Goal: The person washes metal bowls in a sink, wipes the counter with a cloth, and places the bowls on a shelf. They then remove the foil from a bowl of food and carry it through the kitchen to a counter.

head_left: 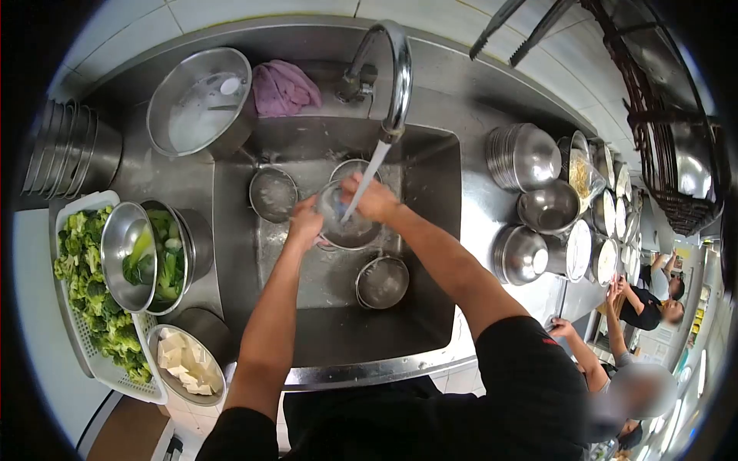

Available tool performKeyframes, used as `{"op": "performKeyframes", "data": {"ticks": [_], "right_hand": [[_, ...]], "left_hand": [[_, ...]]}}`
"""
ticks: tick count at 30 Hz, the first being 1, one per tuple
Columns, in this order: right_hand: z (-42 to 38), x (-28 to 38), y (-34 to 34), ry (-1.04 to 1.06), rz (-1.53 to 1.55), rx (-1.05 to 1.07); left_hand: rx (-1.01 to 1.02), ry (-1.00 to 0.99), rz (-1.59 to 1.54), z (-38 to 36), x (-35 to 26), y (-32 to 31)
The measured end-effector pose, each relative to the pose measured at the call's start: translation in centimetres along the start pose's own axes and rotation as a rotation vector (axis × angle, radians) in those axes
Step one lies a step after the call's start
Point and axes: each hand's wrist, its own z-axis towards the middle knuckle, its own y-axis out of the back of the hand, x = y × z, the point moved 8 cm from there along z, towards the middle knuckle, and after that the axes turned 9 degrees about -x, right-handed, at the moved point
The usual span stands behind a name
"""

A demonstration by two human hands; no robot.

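In the sink (238, 307), my left hand (306, 223) is closed on the left rim of a metal bowl (360, 235). My right hand (374, 201) reaches over the same bowl, its fingers blurred and partly hidden at the inside. Water (367, 173) pours from the curved faucet (401, 84) past my right hand into the bowl. Three more metal bowls stand around it: one on the left (273, 194), one behind (357, 167), partly covered by my right hand, and one at the front right (382, 283).
A pot of cloudy water (196, 127) and a pink cloth (284, 88) lie behind the sink. Left are broccoli (96, 292), leafy greens (165, 265) and white chunks (187, 361). Stacked bowls (526, 157) fill the right counter. Tongs (530, 38) hang above. Co-workers (649, 307) stand far right.
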Motion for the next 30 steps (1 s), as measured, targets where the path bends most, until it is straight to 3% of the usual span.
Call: {"op": "performKeyframes", "data": {"ticks": [1, 2, 4, 5, 6, 8, 9, 10, 11, 12, 13, 14, 15, 16, 17, 18, 20, 21, 22, 24, 25, 26, 27, 28, 30], "right_hand": [[1.6, 1.0, 2.6, -0.018, -0.057, -0.065], [1.2, 0.2, 0.0, -0.014, -0.057, -0.056], [-4.2, -7.5, -4.1, -0.793, 0.407, -0.683], [-6.4, -3.6, 1.2, -1.175, 0.551, -0.967], [-7.5, 0.2, -0.8, -1.174, 0.550, -0.963], [-10.4, 5.4, -10.8, -1.620, 1.115, -1.016], [-10.7, 5.7, -8.3, -1.619, 1.113, -1.013], [-10.6, 5.8, -1.4, -1.442, 0.761, -0.828], [-10.4, 5.9, 4.3, -1.237, 0.430, -0.633], [-10.1, 3.7, 6.5, -1.063, 0.787, -0.787], [-10.2, 3.3, 3.6, -1.183, 1.440, -0.782], [-9.8, 4.5, 1.0, -1.246, 2.108, -0.723], [-14.2, 3.5, -6.8, -1.628, 2.073, -0.809], [-12.5, 6.5, -6.2, -1.595, 2.126, -0.945], [-12.8, 9.0, -7.0, -1.601, 2.238, -0.932], [-14.0, 11.6, -7.4, -1.615, 2.346, -0.919], [-16.8, 16.6, -2.5, -1.897, 2.172, -0.742], [-20.7, 17.4, -2.3, -1.911, 2.033, -0.621], [-24.4, 17.5, -2.2, -1.913, 1.895, -0.499], [-26.9, 17.5, 2.0, -2.043, 1.383, -0.433], [-28.4, 17.8, 1.9, -2.058, 1.371, -0.414], [-28.6, 17.4, 1.8, -1.943, 1.472, -0.501], [-28.3, 17.0, 1.7, -1.822, 1.569, -0.585], [-28.3, 16.8, 1.4, -1.837, 1.562, -0.572], [-24.5, 16.6, 2.1, -1.779, 1.853, -0.662]], "left_hand": [[0.046, 0.040, 0.310, -3.4, -5.3, -0.2], [0.047, 0.045, 0.302, -2.2, -6.4, -0.6], [0.315, -0.238, 0.486, -0.2, -9.1, -2.2], [-0.001, -0.685, 0.256, 1.9, -7.7, -1.6], [-0.003, -0.683, 0.254, 1.9, -4.4, -3.8], [-0.802, -0.705, -0.006, -3.5, 0.3, -1.6], [-0.530, -0.090, -0.315, -2.6, 4.6, -1.7], [-0.219, 0.529, -0.589, -4.6, 8.2, -4.0], [-0.227, 0.542, -0.595, -5.0, 8.4, -2.9], [0.175, 0.596, -0.491, -5.9, 8.3, -4.4], [0.576, 0.626, -0.379, -7.7, 8.3, -6.1], [0.569, 0.634, -0.389, -7.6, 8.8, -6.8], [0.450, 0.397, -0.168, -5.6, 8.3, -7.0], [0.323, 0.156, 0.050, -4.2, 7.4, -6.8], [-0.046, -0.223, 0.404, -4.0, 5.5, -4.2], [-0.045, -0.211, 0.400, -4.6, 6.1, -4.1], [-0.293, -0.418, 0.435, -5.9, 5.5, -2.4], [-0.173, -0.398, 0.407, -4.9, 8.2, -3.3], [-0.178, -0.372, 0.403, -4.5, 7.5, -3.1], [0.342, -0.111, 0.867, -2.9, 7.7, -6.0], [0.040, -0.164, 0.727, 0.0, 7.4, -5.5], [-0.263, -0.216, 0.579, 3.0, 7.9, -4.9], [-0.372, -0.374, 0.582, 6.8, 8.8, -5.8], [-0.478, -0.530, 0.586, 9.6, 9.4, -6.4], [-0.095, -0.286, 0.630, 12.7, 9.2, -8.2]]}}
